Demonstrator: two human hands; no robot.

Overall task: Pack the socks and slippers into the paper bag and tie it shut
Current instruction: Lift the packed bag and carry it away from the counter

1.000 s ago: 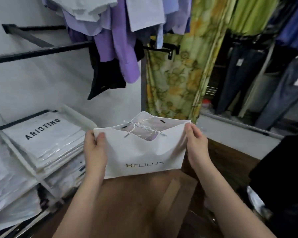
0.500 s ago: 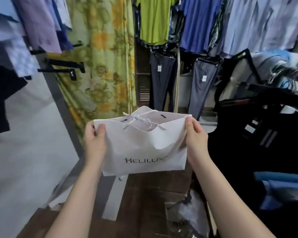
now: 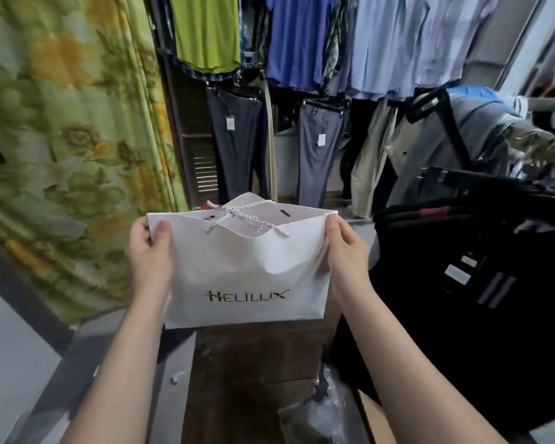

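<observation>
1. Head view, at the grip: left hand point(image 3: 148, 251) clamped on the left top corner of the paper bag point(image 3: 237, 277), thumb on the near face, remaining fingers hidden behind.
2. Right hand point(image 3: 345, 248) clamped on the right top corner the same way, thumb on the near face.
3. Bag held upright in the air between both hands, above a dark wooden surface point(image 3: 253, 363); "HELILUX" printed on the near face.
4. Striped cord point(image 3: 237, 216) knotted across the bag's mouth; mouth partly gaping, contents too unclear to tell.
5. Further out: green flowered curtain point(image 3: 71, 139) on the left, trousers point(image 3: 237, 139) hanging far behind, shirts point(image 3: 382, 43) above them, dark garments point(image 3: 478, 283) on the right.
</observation>
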